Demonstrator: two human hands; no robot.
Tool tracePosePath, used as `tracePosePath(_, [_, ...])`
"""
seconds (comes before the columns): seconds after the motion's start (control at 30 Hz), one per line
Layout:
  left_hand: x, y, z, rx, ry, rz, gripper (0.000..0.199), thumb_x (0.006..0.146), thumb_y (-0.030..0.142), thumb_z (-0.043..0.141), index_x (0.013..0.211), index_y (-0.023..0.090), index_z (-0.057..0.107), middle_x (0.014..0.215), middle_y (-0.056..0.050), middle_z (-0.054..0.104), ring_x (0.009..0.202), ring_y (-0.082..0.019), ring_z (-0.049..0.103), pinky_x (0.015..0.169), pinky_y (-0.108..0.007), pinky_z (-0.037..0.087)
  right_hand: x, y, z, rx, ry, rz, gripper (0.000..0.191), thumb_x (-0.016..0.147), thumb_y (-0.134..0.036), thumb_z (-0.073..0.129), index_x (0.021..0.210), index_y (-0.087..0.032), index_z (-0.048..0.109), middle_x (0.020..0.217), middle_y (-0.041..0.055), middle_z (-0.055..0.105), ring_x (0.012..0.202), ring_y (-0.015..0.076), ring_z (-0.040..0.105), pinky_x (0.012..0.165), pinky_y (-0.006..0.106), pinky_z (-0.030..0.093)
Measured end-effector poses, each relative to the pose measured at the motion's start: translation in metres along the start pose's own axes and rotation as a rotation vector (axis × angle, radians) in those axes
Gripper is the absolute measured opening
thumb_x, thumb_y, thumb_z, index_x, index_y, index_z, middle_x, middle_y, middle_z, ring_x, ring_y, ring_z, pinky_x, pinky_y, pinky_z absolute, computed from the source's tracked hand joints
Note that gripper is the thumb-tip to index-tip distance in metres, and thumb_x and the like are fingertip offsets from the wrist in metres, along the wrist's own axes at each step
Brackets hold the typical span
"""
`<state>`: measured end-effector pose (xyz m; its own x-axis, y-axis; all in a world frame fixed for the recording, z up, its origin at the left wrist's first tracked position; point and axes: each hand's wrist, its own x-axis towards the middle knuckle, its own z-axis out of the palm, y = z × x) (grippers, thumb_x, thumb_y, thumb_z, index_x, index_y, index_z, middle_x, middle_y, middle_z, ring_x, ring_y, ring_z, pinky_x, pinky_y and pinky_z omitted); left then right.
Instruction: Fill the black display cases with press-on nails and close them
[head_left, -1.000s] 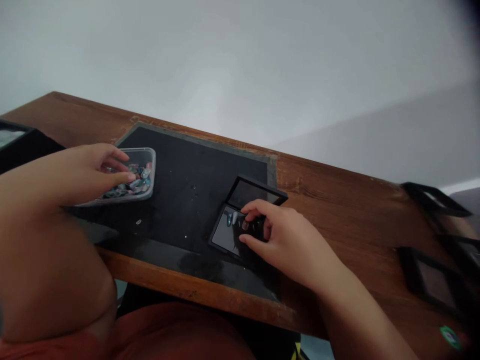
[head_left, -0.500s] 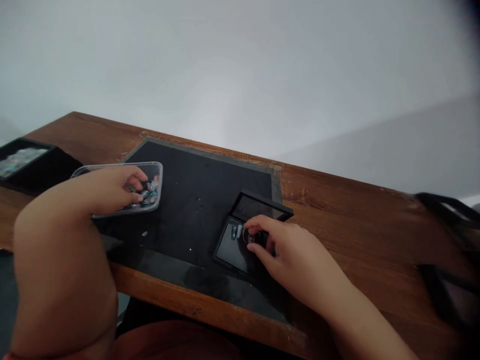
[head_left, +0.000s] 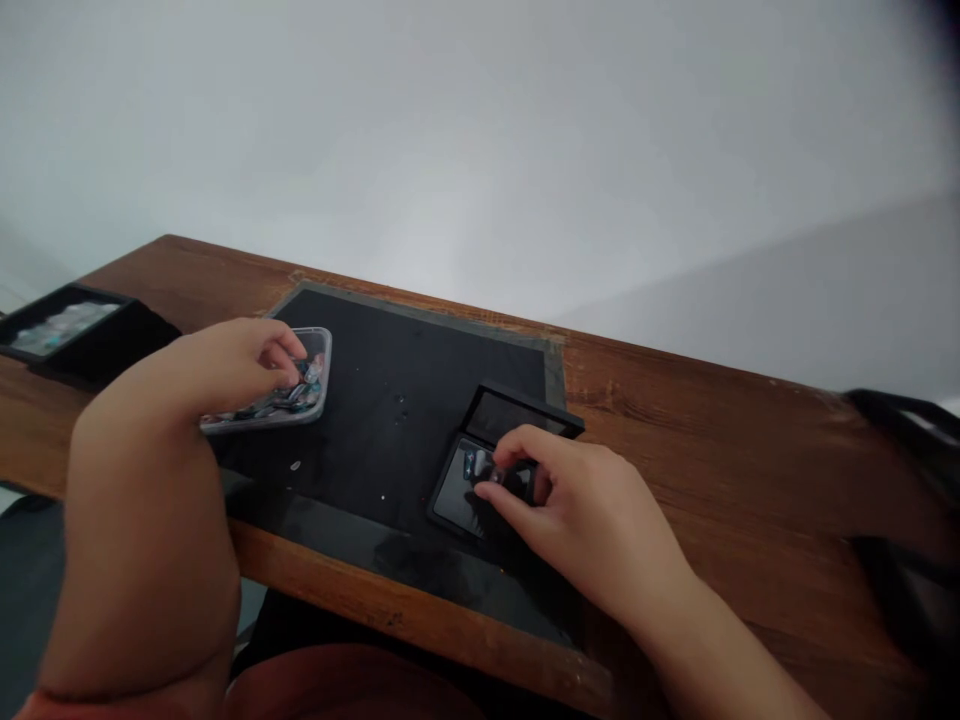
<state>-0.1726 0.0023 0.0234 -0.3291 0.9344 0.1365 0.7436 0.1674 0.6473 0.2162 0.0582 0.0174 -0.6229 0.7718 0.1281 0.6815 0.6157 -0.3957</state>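
Note:
My left hand (head_left: 262, 365) reaches into a clear plastic tub (head_left: 327, 350), its fingers bent together among small glossy pieces (head_left: 307, 392) that look like false nails. Whether a piece sits between those fingertips is hidden. Over a small black case (head_left: 450, 512) with its lid (head_left: 517, 412) raised, my right hand (head_left: 577, 500) pinches a small pinkish false nail (head_left: 496, 476) between thumb and forefinger. A teal false nail (head_left: 469, 464) lies on the case's shiny inner surface, left of those fingers. My right hand covers the case's right side.
Beneath the tub and case lies a black mat (head_left: 360, 440) on the wooden table (head_left: 660, 430). A black box of pale pieces (head_left: 67, 325) stands at the far left. Black-framed objects (head_left: 900, 590) sit at the right edge. A pale wall (head_left: 480, 150) rises behind the table.
My right fingertips have shifted slightly left within the case, carrying the pinkish false nail towards the teal one. My left fingers have drawn closer together in the tub. The view has shifted slightly.

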Motion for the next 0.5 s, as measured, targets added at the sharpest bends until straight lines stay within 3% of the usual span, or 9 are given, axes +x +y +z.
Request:
tracePosePath(0.07, [0.001, 0.005, -0.002, 0.007, -0.033, -0.009, 0.014, 0.078, 0.015, 0.083, 0.092, 0.015, 0.080, 0.065, 0.003, 0.081, 0.051, -0.015, 0.069, 0.048, -0.024, 0.043, -0.002, -0.001, -0.002, 0.080, 0.073, -0.051, 0.018, 0.081, -0.021, 0.097, 0.088, -0.025, 0.080, 0.058, -0.0075, 0.064, 0.049, 0.0136, 0.058, 0.053, 0.026, 0.039])
tracePosePath(0.17, [-0.003, 0.023, -0.003, -0.036, -0.012, 0.057, 0.020, 0.087, 0.029, 0.085, 0.101, 0.017, 0.080, 0.080, -0.001, 0.087, 0.071, -0.018, 0.081, 0.058, -0.024, 0.057, -0.004, -0.004, -0.002, 0.259, 0.094, -0.071, 0.018, 0.081, -0.019, 0.096, 0.085, -0.025, 0.079, 0.058, -0.0091, 0.064, 0.049, 0.0105, 0.056, 0.052, 0.023, 0.041])
tracePosePath(0.23, [-0.011, 0.043, 0.003, -0.101, -0.027, 0.185, 0.023, 0.086, 0.038, 0.090, 0.097, 0.019, 0.080, 0.086, -0.002, 0.089, 0.080, -0.020, 0.085, 0.066, -0.026, 0.065, -0.004, -0.007, 0.002, 0.394, 0.065, -0.064, 0.017, 0.082, -0.020, 0.095, 0.085, -0.025, 0.079, 0.059, -0.0092, 0.065, 0.050, 0.0092, 0.056, 0.051, 0.021, 0.041])
tracePosePath(0.27, [-0.015, 0.053, 0.008, -0.161, -0.025, 0.320, 0.020, 0.087, 0.036, 0.092, 0.094, 0.020, 0.081, 0.086, -0.003, 0.088, 0.078, -0.020, 0.085, 0.066, -0.026, 0.066, -0.004, -0.008, 0.004, 0.459, 0.047, -0.063, 0.016, 0.083, -0.022, 0.094, 0.084, -0.024, 0.079, 0.062, -0.0085, 0.068, 0.051, 0.0086, 0.056, 0.051, 0.021, 0.040])
tracePosePath(0.33, [-0.026, 0.074, 0.023, -0.234, 0.007, 0.573, 0.011, 0.092, 0.026, 0.093, 0.089, 0.025, 0.082, 0.088, 0.002, 0.089, 0.076, -0.015, 0.084, 0.066, -0.022, 0.066, -0.003, -0.010, 0.008, 0.591, 0.013, -0.061, 0.013, 0.087, -0.028, 0.093, 0.086, -0.023, 0.080, 0.070, -0.0056, 0.076, 0.053, 0.0078, 0.056, 0.051, 0.020, 0.041])
tracePosePath(0.4, [-0.037, 0.089, 0.041, -0.345, -0.003, 0.742, 0.017, 0.092, 0.018, 0.094, 0.091, 0.028, 0.081, 0.091, 0.004, 0.089, 0.080, -0.016, 0.085, 0.073, -0.026, 0.071, -0.002, -0.011, 0.010, 0.739, -0.020, -0.055, 0.014, 0.091, -0.035, 0.090, 0.096, -0.022, 0.085, 0.080, -0.0021, 0.083, 0.055, 0.0081, 0.059, 0.053, 0.021, 0.045])
tracePosePath(0.5, [-0.049, 0.101, 0.064, -0.443, -0.074, 0.770, 0.019, 0.095, 0.016, 0.092, 0.096, 0.031, 0.081, 0.094, 0.004, 0.089, 0.082, -0.020, 0.087, 0.075, -0.033, 0.075, -0.001, -0.008, 0.010, 0.948, -0.070, -0.059, 0.031, 0.094, -0.038, 0.087, 0.120, -0.020, 0.089, 0.089, 0.0028, 0.088, 0.062, 0.0110, 0.066, 0.061, 0.024, 0.054])
